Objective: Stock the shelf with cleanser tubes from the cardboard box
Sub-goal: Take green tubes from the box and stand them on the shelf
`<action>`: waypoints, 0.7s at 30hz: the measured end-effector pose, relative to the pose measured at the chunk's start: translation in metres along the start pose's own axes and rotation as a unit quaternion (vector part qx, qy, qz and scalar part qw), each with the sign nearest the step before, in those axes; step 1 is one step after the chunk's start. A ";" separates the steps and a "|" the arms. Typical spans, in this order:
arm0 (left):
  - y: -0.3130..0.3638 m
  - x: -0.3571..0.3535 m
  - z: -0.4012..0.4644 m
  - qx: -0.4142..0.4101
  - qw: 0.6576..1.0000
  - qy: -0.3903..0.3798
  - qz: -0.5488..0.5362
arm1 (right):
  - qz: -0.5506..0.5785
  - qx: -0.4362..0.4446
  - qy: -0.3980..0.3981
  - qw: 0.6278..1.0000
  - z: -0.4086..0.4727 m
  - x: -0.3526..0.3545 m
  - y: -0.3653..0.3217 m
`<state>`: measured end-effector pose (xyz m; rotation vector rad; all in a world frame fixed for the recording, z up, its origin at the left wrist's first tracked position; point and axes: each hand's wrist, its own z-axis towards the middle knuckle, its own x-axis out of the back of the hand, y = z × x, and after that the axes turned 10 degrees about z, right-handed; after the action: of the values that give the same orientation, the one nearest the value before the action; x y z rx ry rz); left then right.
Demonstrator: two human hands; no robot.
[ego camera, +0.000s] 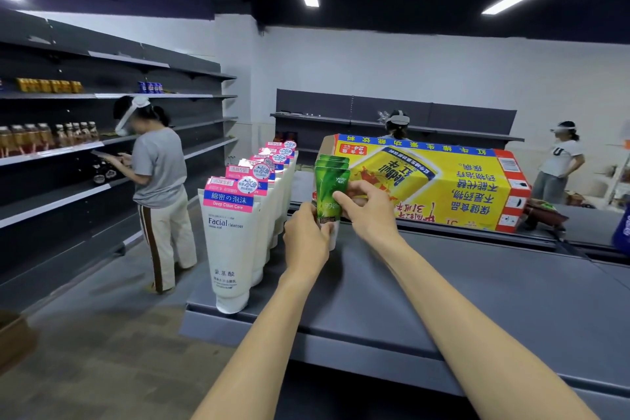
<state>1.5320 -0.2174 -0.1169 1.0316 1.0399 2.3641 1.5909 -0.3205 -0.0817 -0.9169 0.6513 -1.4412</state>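
— On the grey metal shelf top [443, 286], how far along would you say the stocking is?

— Partly done, I'd judge. A row of white plastic facial cleanser tubes with pink and blue header labels [235, 242] stands cap-down along the left edge, running back toward the wall. Beside it, a second row is only starting: a few green plastic cleanser tubes [330, 186] stand upright, one behind another.

— And the hands?

— Both are on the front green tube. The left hand [305, 235] pinches its lower end near the white cap, fingers curled round it; the right hand [366, 211] pinches its right side a little higher.

— What's left?

— Probably more tubes from the yellow, blue and red printed cardboard box [429, 181] lying on its side at the back. Its contents cannot be seen, so the count is unknown.

— Room to work?

— Plenty of bare shelf to the right. On the left, the white row sits tight against the shelf edge, just beside the green tubes, so a careless nudge could tip one off.
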 end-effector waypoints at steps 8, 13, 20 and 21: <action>0.000 -0.001 0.005 -0.001 1.000 -0.004 0.011 | -0.006 0.004 0.006 1.000 -0.001 -0.003 -0.007; -0.001 -0.002 0.007 -0.001 1.000 -0.011 0.008 | -0.003 0.003 0.010 1.000 -0.001 -0.004 -0.008; -0.003 -0.003 0.008 0.003 1.000 -0.011 0.000 | -0.003 0.006 0.010 1.000 0.000 -0.005 -0.007; -0.003 -0.003 0.008 0.002 1.000 -0.010 0.000 | -0.004 0.006 0.009 1.000 0.000 -0.005 -0.007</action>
<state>1.5401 -0.2133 -0.1170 1.0531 1.0376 2.3485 1.5870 -0.3152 -0.0767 -0.8980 0.6524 -1.4600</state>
